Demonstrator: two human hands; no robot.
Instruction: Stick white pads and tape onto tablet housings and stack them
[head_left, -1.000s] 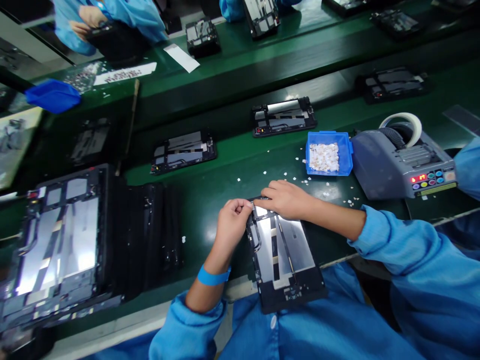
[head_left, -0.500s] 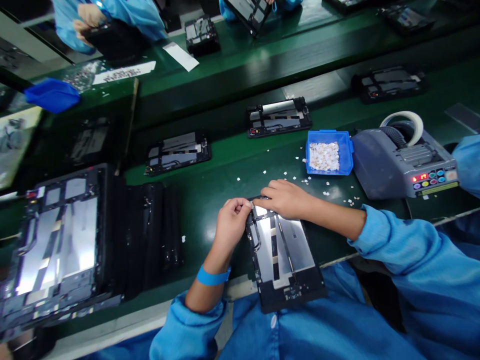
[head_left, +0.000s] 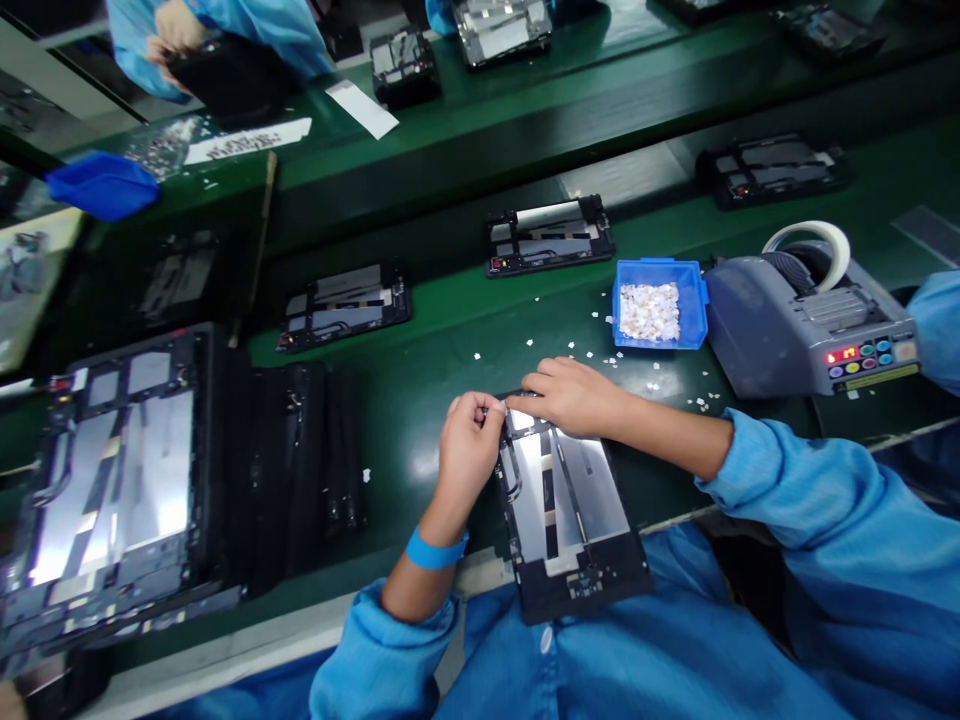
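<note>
An opened tablet [head_left: 551, 500] with bare grey battery plates and dark ribbon strips lies tilted before me, its lower end over the table's front edge against my blue smock. At its upper left corner, the thumb and index finger of my left hand [head_left: 471, 440] are pinched together; whatever sits between them is too small to make out. My right hand [head_left: 574, 398] rests over the tablet's top edge and holds it, index finger stretched to the same corner and the other fingers bent. The thumb of that hand is hidden.
A blue box [head_left: 660, 302] of small white pieces stands beyond my right hand, beside a grey tape dispenser [head_left: 810, 320]. Loose white bits are scattered nearby. Stacked tablets [head_left: 112, 480] fill the left. More tablets [head_left: 551, 236] lie on the green belt. Co-workers' hands [head_left: 178, 28] are across the line.
Tablets on the belt have slid slightly left. My left wrist has shifted a little right, with the fingers still at the corner. Across the line, a co-worker's tablet has been lowered flat.
</note>
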